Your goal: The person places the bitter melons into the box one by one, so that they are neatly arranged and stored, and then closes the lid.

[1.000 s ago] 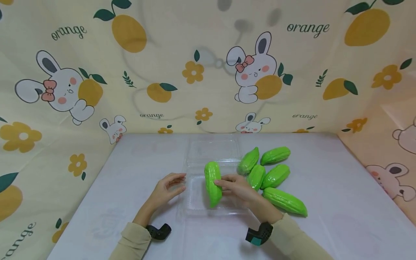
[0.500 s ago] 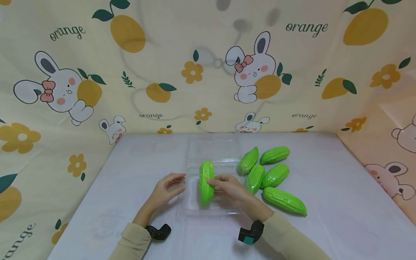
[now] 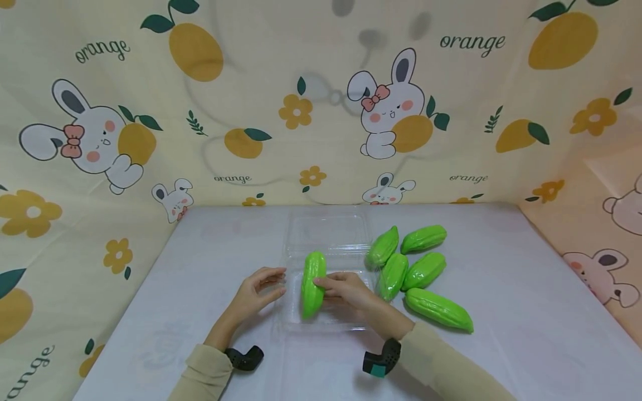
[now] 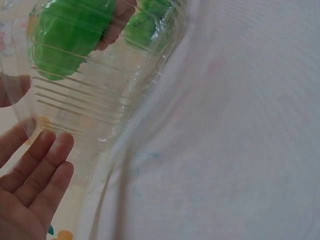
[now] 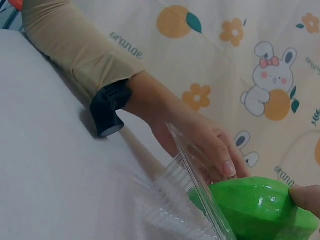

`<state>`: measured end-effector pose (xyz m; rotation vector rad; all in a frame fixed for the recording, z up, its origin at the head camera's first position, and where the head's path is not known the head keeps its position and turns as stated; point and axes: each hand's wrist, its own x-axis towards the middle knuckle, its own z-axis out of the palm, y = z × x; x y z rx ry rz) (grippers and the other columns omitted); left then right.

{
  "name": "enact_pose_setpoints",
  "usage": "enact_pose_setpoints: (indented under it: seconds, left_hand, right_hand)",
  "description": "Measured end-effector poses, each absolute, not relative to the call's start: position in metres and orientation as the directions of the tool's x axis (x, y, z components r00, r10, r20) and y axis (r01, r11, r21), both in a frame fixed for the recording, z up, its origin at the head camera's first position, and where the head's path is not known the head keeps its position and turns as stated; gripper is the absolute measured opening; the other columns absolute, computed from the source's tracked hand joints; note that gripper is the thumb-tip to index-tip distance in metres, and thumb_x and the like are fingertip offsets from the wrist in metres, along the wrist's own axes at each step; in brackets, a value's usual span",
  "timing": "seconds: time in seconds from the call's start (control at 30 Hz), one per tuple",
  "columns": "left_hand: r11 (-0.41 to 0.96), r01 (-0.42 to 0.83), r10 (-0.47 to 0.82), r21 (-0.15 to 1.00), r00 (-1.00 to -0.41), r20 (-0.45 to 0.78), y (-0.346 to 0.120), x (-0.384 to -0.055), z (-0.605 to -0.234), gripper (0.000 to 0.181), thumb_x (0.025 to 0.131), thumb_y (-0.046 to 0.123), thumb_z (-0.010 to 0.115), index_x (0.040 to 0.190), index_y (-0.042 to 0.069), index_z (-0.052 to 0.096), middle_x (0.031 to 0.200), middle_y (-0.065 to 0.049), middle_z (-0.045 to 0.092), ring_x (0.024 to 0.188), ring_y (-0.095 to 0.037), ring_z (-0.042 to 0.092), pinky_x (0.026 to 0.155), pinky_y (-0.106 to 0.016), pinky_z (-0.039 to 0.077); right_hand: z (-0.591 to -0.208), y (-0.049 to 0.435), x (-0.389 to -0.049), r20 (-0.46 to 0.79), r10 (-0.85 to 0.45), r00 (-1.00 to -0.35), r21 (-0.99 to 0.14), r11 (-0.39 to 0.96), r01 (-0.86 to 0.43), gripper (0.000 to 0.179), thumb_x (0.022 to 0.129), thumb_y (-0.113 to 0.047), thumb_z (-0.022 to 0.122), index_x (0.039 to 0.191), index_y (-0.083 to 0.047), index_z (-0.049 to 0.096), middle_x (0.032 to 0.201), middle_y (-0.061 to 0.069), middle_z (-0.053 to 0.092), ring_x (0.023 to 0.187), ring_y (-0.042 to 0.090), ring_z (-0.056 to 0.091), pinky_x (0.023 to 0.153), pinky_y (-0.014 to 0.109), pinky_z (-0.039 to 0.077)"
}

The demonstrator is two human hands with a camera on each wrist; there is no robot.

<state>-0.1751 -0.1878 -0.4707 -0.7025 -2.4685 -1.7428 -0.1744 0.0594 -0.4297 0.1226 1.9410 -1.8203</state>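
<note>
In the head view my right hand (image 3: 351,292) pinches a bright green, ridged, long fruit (image 3: 313,284), tilted over the clear plastic box (image 3: 333,327). Its thumb lies across the near side, while the other fingers are mostly hidden behind. Whether the fruit touches the box floor, I cannot tell. My left hand (image 3: 256,292) stays at the box's left side, fingers loosely extended. The left wrist view has its fingertips (image 4: 62,142) at the ribbed outer wall; contact is unclear. Through that wall the held fruit (image 4: 72,35) shows.
Several more green ridged fruits (image 3: 423,272) lie right of the box on the white-covered table (image 3: 501,356). The box's clear lid (image 3: 328,229) lies folded back behind it. A patterned cloth (image 3: 321,111) hangs along the back.
My right hand has carried the green fruit leftward over the box, and the fruit leans more now. One fruit beside the box shifted slightly left. My left hand has stayed in place.
</note>
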Motion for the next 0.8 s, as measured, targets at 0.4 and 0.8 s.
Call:
enact_pose_setpoints:
  seconds: [0.4, 0.8]
  left_hand:
    - [0.245, 0.387, 0.345, 0.889, -0.892, 0.293, -0.188, -0.175, -0.470, 0.044, 0.087, 0.005, 0.069, 0.126, -0.008, 0.056, 0.122, -0.028, 0.059, 0.108, 0.000, 0.058, 0.099, -0.011, 0.051]
    - [0.258, 0.379, 0.352, 0.889, -0.893, 0.279, -0.188, -0.174, -0.468, 0.045, 0.088, 0.007, 0.069, 0.128, -0.006, 0.056, 0.122, -0.027, 0.059, 0.111, -0.020, 0.061, 0.101, -0.018, 0.053]
  right_hand:
    - [-0.432, 0.050, -0.178, -0.432, -0.243, -0.868, -0.902, 0.123, 0.414, 0.050, 0.089, -0.023, 0.068, 0.123, 0.012, 0.057, 0.118, 0.025, 0.067, 0.096, 0.021, 0.071, 0.091, 0.036, 0.061]
    - [-0.434, 0.038, -0.181, -0.478, -0.269, -0.836, -0.879, 0.134, 0.459, 0.047, 0.090, -0.021, 0.068, 0.119, 0.014, 0.058, 0.116, 0.025, 0.067, 0.090, 0.019, 0.072, 0.087, 0.034, 0.062]
